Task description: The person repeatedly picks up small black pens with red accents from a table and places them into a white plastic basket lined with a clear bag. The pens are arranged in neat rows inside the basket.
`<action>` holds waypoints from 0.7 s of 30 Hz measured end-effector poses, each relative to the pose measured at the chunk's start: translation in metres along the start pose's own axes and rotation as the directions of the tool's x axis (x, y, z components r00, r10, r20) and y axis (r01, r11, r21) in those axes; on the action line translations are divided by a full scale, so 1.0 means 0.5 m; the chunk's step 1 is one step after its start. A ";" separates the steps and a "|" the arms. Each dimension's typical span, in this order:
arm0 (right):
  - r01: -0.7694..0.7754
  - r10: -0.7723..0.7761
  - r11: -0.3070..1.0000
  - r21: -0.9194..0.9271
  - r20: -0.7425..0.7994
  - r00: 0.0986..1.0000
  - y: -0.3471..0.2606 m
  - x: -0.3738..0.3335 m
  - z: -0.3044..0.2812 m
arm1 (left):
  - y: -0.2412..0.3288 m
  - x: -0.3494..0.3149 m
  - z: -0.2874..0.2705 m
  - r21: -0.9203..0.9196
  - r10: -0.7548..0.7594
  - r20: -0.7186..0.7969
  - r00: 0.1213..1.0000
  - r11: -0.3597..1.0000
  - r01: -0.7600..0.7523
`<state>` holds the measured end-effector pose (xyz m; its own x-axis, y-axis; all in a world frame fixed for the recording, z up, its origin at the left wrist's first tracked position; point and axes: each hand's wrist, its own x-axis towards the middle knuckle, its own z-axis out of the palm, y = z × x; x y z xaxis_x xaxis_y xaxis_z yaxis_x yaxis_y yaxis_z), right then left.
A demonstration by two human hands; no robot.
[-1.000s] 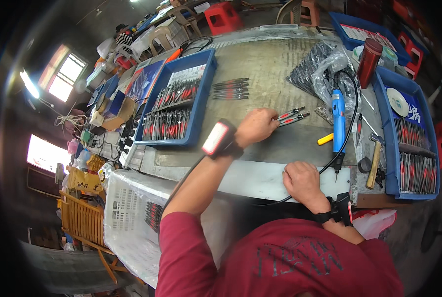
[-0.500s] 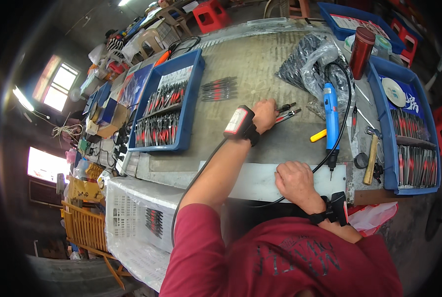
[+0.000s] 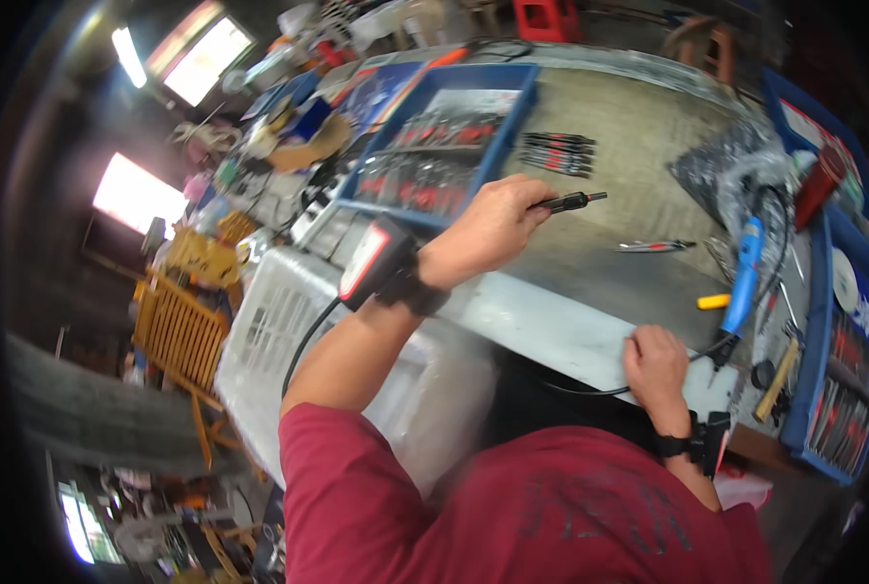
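Note:
My left hand (image 3: 498, 219) is raised over the near part of the work table, closed round a black pen-shaped tool (image 3: 573, 201) whose thin tip points right. Below and to the right, a silver, red and black pen-shaped tool (image 3: 655, 246) lies on the table, touched by neither hand. Farther off, several similar tools (image 3: 558, 154) lie side by side in a row. My right hand (image 3: 656, 370) rests on a white board (image 3: 542, 321) at the table's near edge. Its fingers are curled in, and nothing shows in them.
A blue tray (image 3: 527, 107) of packed tools stands at the left, another blue tray (image 3: 812, 389) at the right. Near my right hand are a blue corded power screwdriver (image 3: 749, 258), a yellow piece (image 3: 714, 302) and a hammer (image 3: 777, 384). A white crate (image 3: 279, 292) stands by my left arm.
My left hand has lifted the black pen-shaped tool off the table and moved left, toward me. The silver and red one stays behind. My right hand remains on the board; the whole view has turned.

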<state>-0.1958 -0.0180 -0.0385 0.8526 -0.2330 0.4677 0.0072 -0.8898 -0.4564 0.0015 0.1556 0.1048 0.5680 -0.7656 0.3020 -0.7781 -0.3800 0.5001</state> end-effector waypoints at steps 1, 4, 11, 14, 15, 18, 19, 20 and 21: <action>-0.004 0.004 1.000 -0.005 0.015 1.000 -0.001 0.000 0.000 | -0.001 -0.037 -0.034 -0.002 -0.063 -0.026 0.998 0.998 0.063; -0.017 0.017 1.000 -0.003 0.042 0.999 -0.003 0.000 0.002 | -0.015 -0.142 -0.116 -0.012 -0.312 -0.068 0.948 0.950 0.311; -0.060 0.056 0.997 0.047 0.074 0.996 -0.004 -0.001 0.002 | -0.082 -0.368 -0.178 -0.067 -0.605 -0.253 0.755 0.789 0.611; -0.029 0.026 0.999 0.042 0.070 0.997 -0.006 -0.001 0.000 | -0.112 -0.441 -0.192 -0.042 -0.624 -0.319 0.713 0.761 0.647; -0.017 0.014 0.999 0.039 0.065 0.998 -0.007 0.000 0.001 | -0.123 -0.462 -0.195 -0.023 -0.621 -0.349 0.702 0.754 0.656; -0.028 0.025 0.999 0.040 0.080 0.996 -0.009 0.000 -0.001 | -0.155 -0.518 -0.200 -0.132 -0.706 -0.328 0.628 0.693 0.709; -0.037 0.033 0.999 0.040 0.084 0.996 -0.009 0.000 0.000 | -0.166 -0.533 -0.198 -0.152 -0.706 -0.344 0.619 0.693 0.705; -0.052 0.049 0.998 0.035 0.091 0.995 -0.009 -0.001 0.000 | -0.176 -0.547 -0.195 -0.173 -0.706 -0.358 0.611 0.693 0.700; -0.038 0.035 0.999 0.040 0.073 0.997 -0.009 -0.002 0.002 | -0.186 -0.560 -0.191 -0.188 -0.722 -0.371 0.584 0.674 0.715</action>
<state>-0.1961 -0.0135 -0.0375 0.8881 -0.2344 0.3953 -0.0041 -0.8641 -0.5033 -0.0595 0.4551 0.0513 0.9931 0.0200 0.1158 -0.0680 -0.7058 0.7051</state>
